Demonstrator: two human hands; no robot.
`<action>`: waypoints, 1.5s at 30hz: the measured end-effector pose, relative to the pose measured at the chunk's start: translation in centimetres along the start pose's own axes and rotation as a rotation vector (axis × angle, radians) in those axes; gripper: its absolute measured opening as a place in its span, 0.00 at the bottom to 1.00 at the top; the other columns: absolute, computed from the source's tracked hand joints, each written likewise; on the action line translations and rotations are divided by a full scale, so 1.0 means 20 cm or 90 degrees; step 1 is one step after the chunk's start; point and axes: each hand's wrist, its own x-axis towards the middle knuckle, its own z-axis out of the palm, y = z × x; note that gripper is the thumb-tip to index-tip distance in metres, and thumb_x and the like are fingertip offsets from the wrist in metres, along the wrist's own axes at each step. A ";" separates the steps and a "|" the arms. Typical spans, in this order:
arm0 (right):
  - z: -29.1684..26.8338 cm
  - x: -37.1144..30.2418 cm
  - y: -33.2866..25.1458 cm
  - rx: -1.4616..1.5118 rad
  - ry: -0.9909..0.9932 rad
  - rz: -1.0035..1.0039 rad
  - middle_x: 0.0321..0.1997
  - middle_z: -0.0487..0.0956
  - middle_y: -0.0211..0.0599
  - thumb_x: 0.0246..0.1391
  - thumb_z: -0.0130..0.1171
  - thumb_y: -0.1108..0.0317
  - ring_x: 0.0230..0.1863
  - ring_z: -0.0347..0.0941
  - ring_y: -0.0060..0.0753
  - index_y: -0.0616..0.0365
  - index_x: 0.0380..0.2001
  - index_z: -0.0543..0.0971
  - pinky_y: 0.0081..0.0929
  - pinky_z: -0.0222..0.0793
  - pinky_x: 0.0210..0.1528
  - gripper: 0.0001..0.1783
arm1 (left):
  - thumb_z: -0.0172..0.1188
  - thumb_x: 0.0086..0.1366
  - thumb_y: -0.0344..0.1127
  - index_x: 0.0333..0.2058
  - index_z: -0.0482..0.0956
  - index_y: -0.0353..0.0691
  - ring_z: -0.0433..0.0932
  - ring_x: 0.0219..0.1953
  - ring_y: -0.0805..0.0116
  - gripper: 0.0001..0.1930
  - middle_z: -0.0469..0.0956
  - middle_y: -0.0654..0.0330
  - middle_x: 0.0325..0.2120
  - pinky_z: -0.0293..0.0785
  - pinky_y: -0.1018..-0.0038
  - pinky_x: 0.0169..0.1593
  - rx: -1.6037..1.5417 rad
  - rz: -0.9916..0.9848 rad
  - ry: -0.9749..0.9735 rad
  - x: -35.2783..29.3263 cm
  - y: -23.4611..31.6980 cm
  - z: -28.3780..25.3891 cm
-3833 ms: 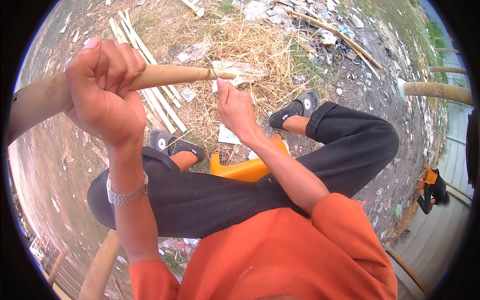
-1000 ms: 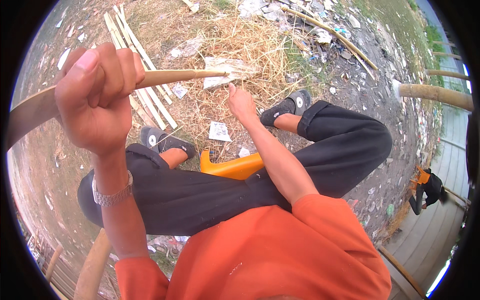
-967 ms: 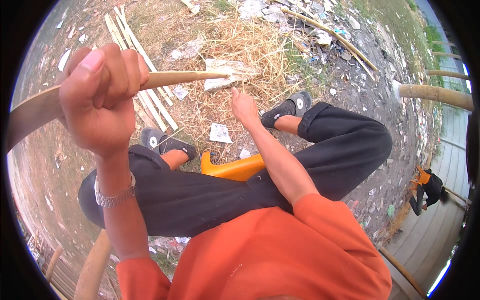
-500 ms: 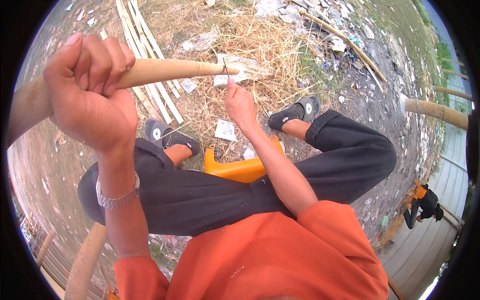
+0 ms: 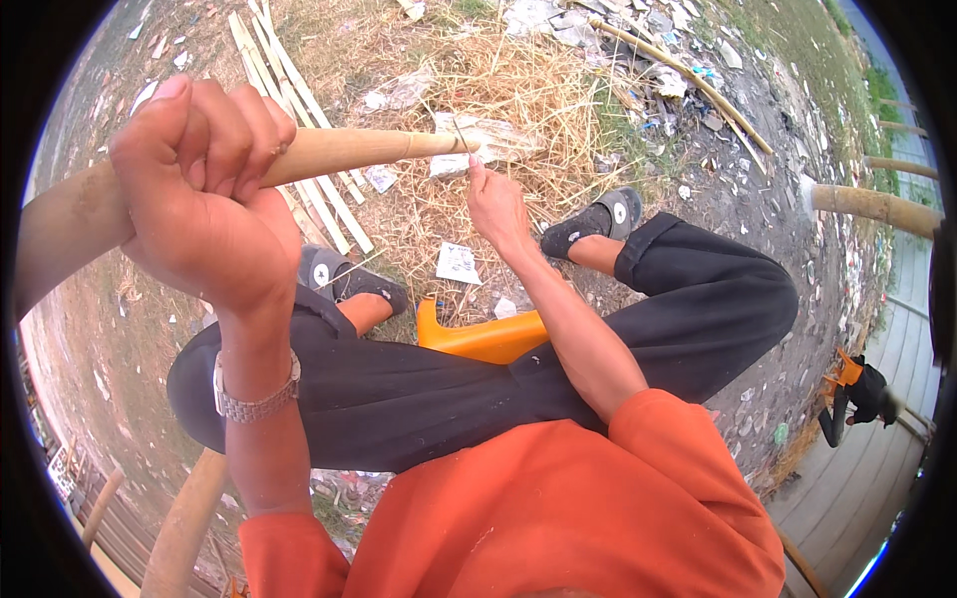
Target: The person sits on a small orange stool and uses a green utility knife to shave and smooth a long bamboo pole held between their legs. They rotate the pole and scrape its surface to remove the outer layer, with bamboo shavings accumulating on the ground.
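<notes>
A long tan bamboo pole [image 5: 359, 148] reaches across in front of me from the left, its thin end pointing right. My left hand [image 5: 214, 189] is wrapped round the thicker part, palm side showing. At the thin tip, a narrow dark blade [image 5: 462, 136] lies crosswise against the bamboo. My right hand [image 5: 498, 211] is closed just below that tip, thumb up beside the blade. The fingers hide the blade's handle, if it has one.
Beyond my hands lies a heap of straw-like shavings [image 5: 543, 95]. Split bamboo strips [image 5: 299, 110] lie at the far left, another pole [image 5: 688, 75] at the far right. An orange plastic stool [image 5: 483, 342] is under my legs. A person [image 5: 869, 397] sits at the right.
Both hands and the pole have shifted a little to the right. The blade now sits slightly closer to the pole's tip. Both grips are kept.
</notes>
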 end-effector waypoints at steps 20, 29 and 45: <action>0.07 0.17 0.33 -0.185 -0.036 0.090 0.35 0.76 0.65 0.62 0.31 0.47 0.41 0.73 0.64 0.69 0.35 0.79 0.49 0.67 0.47 0.35 | 0.40 0.62 0.35 0.13 0.47 0.49 0.47 0.15 0.76 0.19 0.45 0.67 0.11 0.51 0.74 0.28 -0.007 -0.009 -0.007 -0.04 0.00 0.03; 0.17 0.23 0.25 -0.036 0.005 -0.013 0.27 0.75 0.66 0.62 0.32 0.46 0.35 0.72 0.66 0.69 0.28 0.78 0.51 0.65 0.43 0.35 | 0.42 0.61 0.34 0.13 0.46 0.50 0.47 0.15 0.76 0.20 0.46 0.68 0.10 0.51 0.74 0.29 0.027 0.011 0.095 0.03 -0.01 -0.01; 0.12 0.35 0.43 -0.084 -0.016 -0.081 0.28 0.75 0.67 0.62 0.33 0.48 0.35 0.71 0.67 0.69 0.26 0.78 0.51 0.66 0.43 0.35 | 0.40 0.62 0.34 0.14 0.47 0.49 0.47 0.14 0.76 0.18 0.47 0.67 0.10 0.51 0.73 0.27 -0.004 0.015 -0.028 0.02 -0.01 -0.03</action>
